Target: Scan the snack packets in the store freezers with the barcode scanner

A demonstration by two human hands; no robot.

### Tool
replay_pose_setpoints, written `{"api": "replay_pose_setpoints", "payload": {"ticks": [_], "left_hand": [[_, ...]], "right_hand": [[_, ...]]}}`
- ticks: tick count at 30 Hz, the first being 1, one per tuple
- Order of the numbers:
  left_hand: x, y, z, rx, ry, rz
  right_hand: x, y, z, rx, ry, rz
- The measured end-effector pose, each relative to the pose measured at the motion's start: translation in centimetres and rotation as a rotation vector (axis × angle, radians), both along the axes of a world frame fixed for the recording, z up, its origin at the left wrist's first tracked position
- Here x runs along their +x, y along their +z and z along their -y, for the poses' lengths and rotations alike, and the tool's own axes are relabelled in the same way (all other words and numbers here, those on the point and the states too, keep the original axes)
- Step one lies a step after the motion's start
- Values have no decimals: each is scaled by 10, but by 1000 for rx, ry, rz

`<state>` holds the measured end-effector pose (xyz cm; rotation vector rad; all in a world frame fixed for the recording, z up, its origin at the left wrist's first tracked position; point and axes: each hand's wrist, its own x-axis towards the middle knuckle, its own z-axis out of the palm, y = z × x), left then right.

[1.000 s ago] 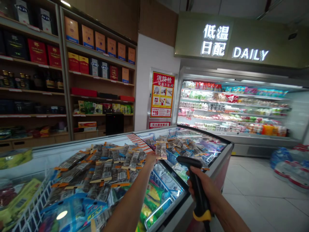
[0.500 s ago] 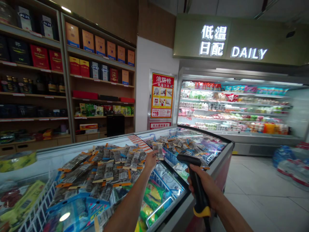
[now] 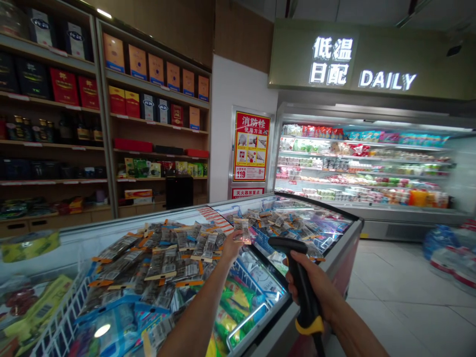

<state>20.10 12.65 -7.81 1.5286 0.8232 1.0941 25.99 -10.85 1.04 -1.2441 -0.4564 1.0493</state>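
Observation:
In my left hand (image 3: 231, 245) is a small clear snack packet (image 3: 243, 231) with brown contents and orange edges, raised above the freezer's glass top. My right hand (image 3: 309, 277) grips a black barcode scanner (image 3: 302, 282) with a yellow band near its cord. The scanner's head points left, toward the packet, with a gap between them. A heap of similar packets (image 3: 159, 260) is spread over the glass left of my left hand. More packets (image 3: 278, 220) lie on the glass beyond the scanner.
The chest freezer (image 3: 349, 243) holds bagged goods and white wire baskets (image 3: 61, 310). Shelves with boxes (image 3: 156, 124) stand at the left, a lit refrigerated display (image 3: 364, 163) at the back right. Water bottles (image 3: 444, 245) stand on the floor at right.
The packet in my left hand has tilted and shifted slightly. The scanner has moved a little left, toward it. The view has shifted slightly.

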Motion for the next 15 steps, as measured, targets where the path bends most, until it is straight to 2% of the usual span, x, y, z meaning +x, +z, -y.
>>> {"api": "replay_pose_setpoints", "payload": {"ticks": [7,15], "left_hand": [[-8,5,2,55,25,-89],[-6,-3,-4,62,-41,-26]], "right_hand": [[-2,-1,-4,-3,19,6],[-1,5,-1,6,28,1]]}}
